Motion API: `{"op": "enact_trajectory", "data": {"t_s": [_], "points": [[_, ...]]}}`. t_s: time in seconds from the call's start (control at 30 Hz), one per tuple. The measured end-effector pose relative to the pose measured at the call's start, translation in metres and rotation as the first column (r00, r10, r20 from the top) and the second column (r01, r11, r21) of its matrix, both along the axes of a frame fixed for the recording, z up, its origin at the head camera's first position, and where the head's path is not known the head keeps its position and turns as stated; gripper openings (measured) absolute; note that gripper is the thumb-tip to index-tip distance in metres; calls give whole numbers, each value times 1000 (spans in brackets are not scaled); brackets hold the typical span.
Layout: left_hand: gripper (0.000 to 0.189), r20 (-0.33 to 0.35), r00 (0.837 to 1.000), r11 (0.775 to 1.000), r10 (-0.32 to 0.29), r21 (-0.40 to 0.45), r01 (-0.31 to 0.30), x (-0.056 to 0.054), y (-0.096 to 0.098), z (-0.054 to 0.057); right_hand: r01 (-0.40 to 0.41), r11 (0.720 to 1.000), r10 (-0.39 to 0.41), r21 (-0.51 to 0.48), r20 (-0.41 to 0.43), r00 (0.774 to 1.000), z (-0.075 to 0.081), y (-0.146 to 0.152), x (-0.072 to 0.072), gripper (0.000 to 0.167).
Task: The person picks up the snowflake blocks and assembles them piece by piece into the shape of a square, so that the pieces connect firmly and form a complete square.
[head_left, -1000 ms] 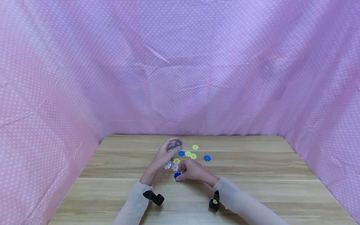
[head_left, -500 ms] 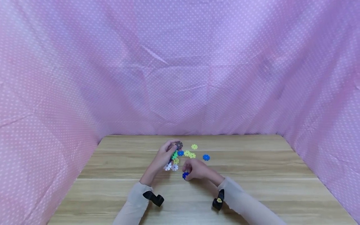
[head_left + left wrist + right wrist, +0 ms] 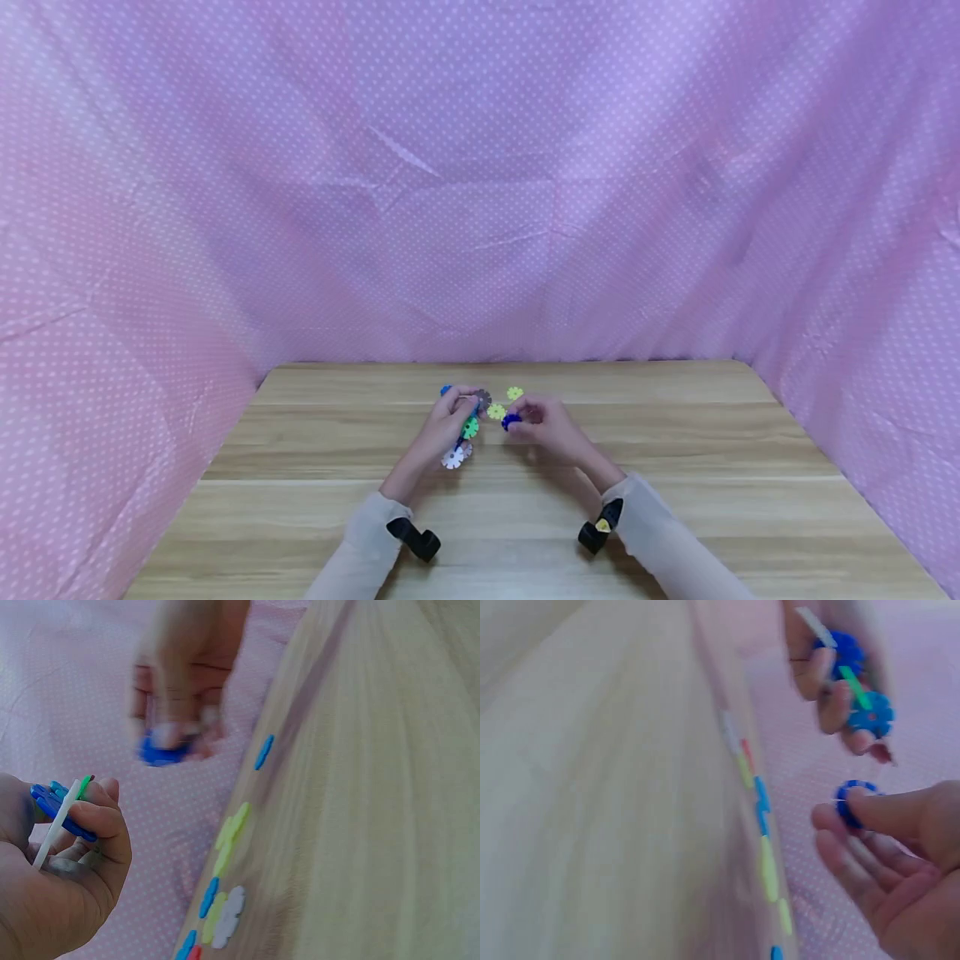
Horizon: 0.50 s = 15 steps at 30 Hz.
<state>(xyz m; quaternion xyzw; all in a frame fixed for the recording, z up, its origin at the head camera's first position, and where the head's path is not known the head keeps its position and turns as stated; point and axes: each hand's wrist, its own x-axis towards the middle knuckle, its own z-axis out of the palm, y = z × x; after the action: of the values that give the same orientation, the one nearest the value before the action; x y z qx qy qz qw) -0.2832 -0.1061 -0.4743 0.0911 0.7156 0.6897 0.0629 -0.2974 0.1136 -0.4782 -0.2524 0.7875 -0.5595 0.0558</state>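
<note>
My left hand (image 3: 438,429) grips a chain of joined snowflake discs, the slotted plastic building kind. Its white disc (image 3: 452,457) hangs at the near end, a green disc (image 3: 470,427) sits in the middle and a grey-brown disc (image 3: 482,400) at the far end. Blue discs (image 3: 46,802) of the chain show among the fingers in the left wrist view. To the right, apart from the chain, my right hand (image 3: 551,427) pinches a dark blue snowflake disc (image 3: 512,422) between thumb and fingertips. In the right wrist view that disc (image 3: 847,802) is seen partly edge-on.
Loose yellow-green discs (image 3: 514,392) lie on the wooden table (image 3: 675,467) beyond the hands. In the left wrist view, loose blue (image 3: 264,752), white (image 3: 229,917) and red (image 3: 194,952) discs also lie there. A pink dotted cloth (image 3: 480,208) surrounds the table.
The right hand has moved right and up in the head view, carrying the dark blue disc. The left hand has shifted slightly nearer, and more of its chain now shows.
</note>
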Motion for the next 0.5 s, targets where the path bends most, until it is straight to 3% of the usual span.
{"op": "enact_trajectory", "data": {"t_s": [0.17, 0.5], "points": [[32, 30, 999, 1000, -19, -4, 20, 1, 6, -6, 91, 977, -91, -194, 11, 996, 3, -5, -3, 16], [30, 22, 1000, 1000, -18, 23, 17, 3, 14, -6, 103, 947, -115, -305, -23, 993, 4, -12, -1, 14]]}}
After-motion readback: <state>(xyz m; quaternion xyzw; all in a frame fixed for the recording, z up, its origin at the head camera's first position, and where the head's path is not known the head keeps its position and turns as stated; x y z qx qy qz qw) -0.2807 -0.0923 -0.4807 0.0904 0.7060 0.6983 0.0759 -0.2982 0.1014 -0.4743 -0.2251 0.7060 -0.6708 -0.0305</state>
